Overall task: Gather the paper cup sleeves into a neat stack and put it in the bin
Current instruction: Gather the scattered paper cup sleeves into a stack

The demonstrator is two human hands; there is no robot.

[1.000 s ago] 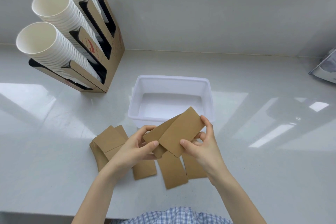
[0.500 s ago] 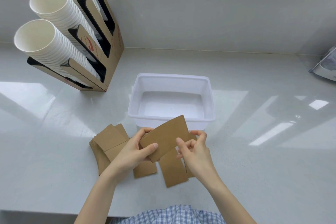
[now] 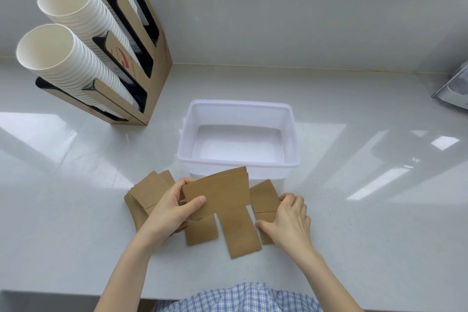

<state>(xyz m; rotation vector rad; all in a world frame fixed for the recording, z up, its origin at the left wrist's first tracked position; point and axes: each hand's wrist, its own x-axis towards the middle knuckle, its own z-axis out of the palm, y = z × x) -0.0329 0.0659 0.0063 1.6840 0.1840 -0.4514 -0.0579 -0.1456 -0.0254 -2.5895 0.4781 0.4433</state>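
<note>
Holding a thin stack of sleeves (image 3: 217,192) in my left hand (image 3: 172,210), I have the thumb pressed on its front face and the fingers behind, so that hand is closed on it. The stack sits just above the counter (image 3: 76,210) with its long axis running left to right, directly in front of the white bin (image 3: 238,163), whose near wall is close behind it.

My right hand (image 3: 288,218) is down on the loose sleeves at the right (image 3: 263,197), fingers curled over them and thumb at their lower edge; I judge it is about to pinch them, but I cannot tell whether it has a firm grip yet. Those two lie just beside the held stack, to its right, long axes roughly front to back, so they need a quarter turn to match.

Below the stack, a centre sleeve (image 3: 240,233) and a smaller one to its left (image 3: 201,232) lie flat, also pointing towards me. Behind my left hand is a fanned pile (image 3: 149,192). The right hand is nearer everything still loose except that pile.

Further off, a cardboard cup holder (image 3: 152,58) with white cups (image 3: 76,23) stands at the back left. The bin is still empty.
</note>
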